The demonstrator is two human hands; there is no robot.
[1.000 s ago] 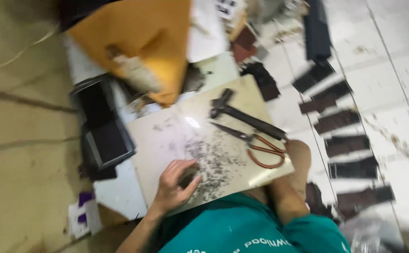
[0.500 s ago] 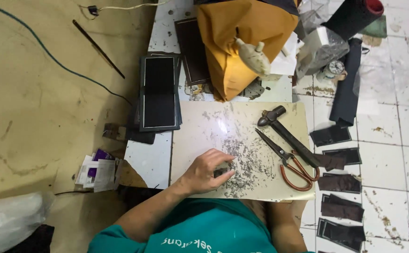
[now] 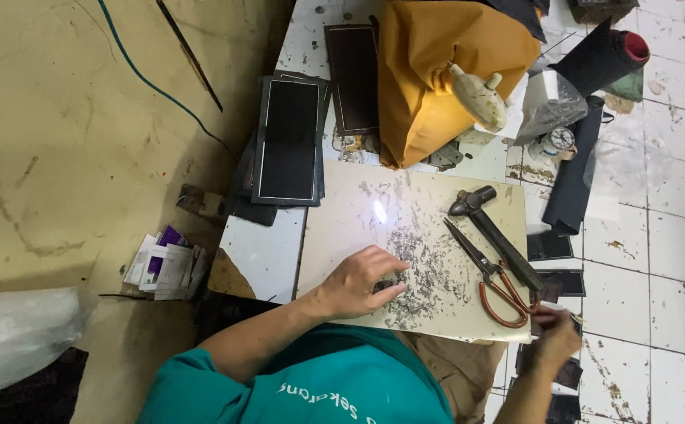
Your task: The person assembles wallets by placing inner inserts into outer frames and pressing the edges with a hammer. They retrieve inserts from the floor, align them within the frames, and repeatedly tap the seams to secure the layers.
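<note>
A small dark piece (image 3: 384, 285) lay under the fingertips of the left hand (image 3: 360, 281), near the front edge of the pale cutting board (image 3: 405, 206), amid a smear of dark scraps. Most of it was hidden by the fingers, so its long axis could not be read for sure; what showed seemed to run roughly left to right across the board. The left hand was curled and pressing down on it rather than lifting it.

The right hand (image 3: 554, 336) hung off the board's right front corner, over dark pieces on the tiled floor (image 3: 672, 259); whether it gripped anything I could not tell.

The scissors (image 3: 490, 275) lay just to the right, orange handles toward the person, blades pointing away and left, with the hammer (image 3: 496, 235) beside them, head at the far end. A careless sweep of the right hand might have caught the blades, or nudged the hammer off the edge. Beyond stood an ochre bag (image 3: 429, 71) and stacked dark panels (image 3: 287, 141) on the tabletop (image 3: 260, 255).
</note>
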